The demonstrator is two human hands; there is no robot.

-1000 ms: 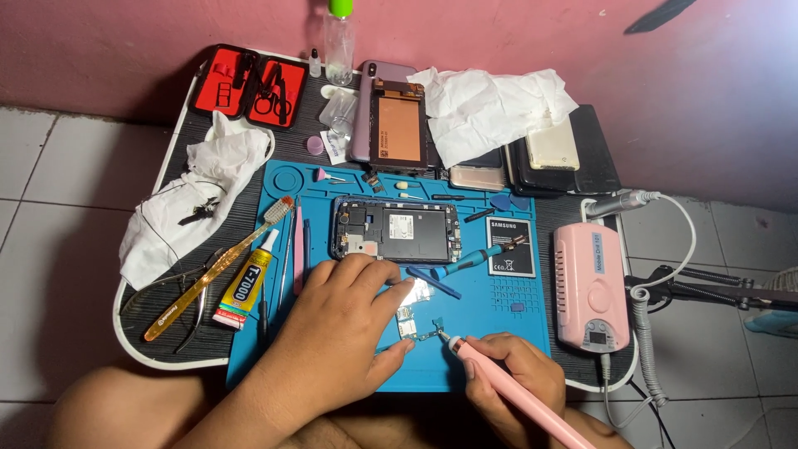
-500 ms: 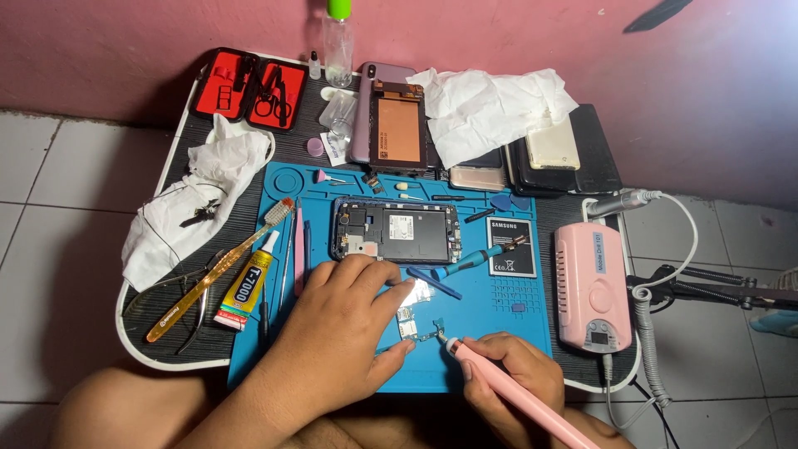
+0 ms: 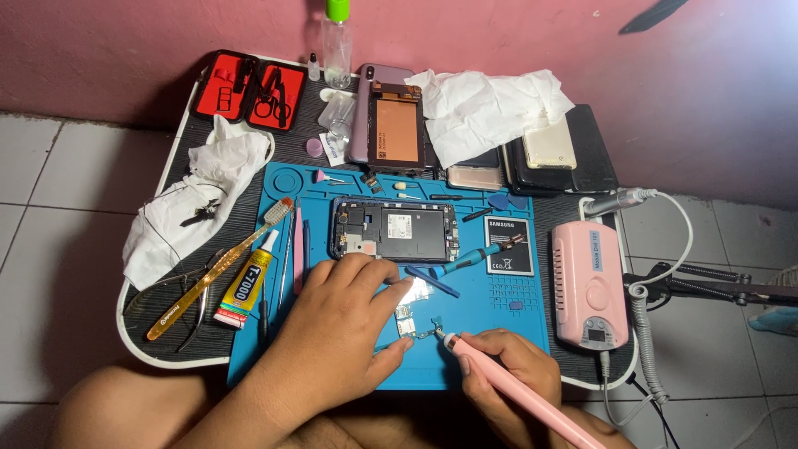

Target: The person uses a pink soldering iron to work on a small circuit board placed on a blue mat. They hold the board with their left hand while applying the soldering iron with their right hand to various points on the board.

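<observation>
Two hands work low on the blue mat [image 3: 499, 349], close together. Left hand [image 3: 332, 333] lies flat and spread, fingertips pressing down a small circuit board [image 3: 407, 320] near the mat's lower middle; nothing is gripped, the fingers only pin it. Right hand [image 3: 507, 374] is closed in a pen grip round a pink rotary tool [image 3: 515, 391], tip touching a tiny part just right of the board (too small to tell what it is).

Step in hand, as I judge it: fine work on the board with the tool tip, the board held steady against the mat. Whatever move follows calls for a light, steady tip and no slip under the left fingers; the piece is small and could skate.

Board sits between the two hands, touching the left fingertips, just beside the tool tip. Opened phone [image 3: 392, 229] lies above the left hand, near but apart. Battery [image 3: 509, 245] and a blue screwdriver [image 3: 474, 258] lie up and right of it. Pink control box [image 3: 588, 283] stands off the mat's right edge, cable running down to the tool. Glue tube [image 3: 245, 287] and toothbrush [image 3: 220, 270] lie well left.
</observation>
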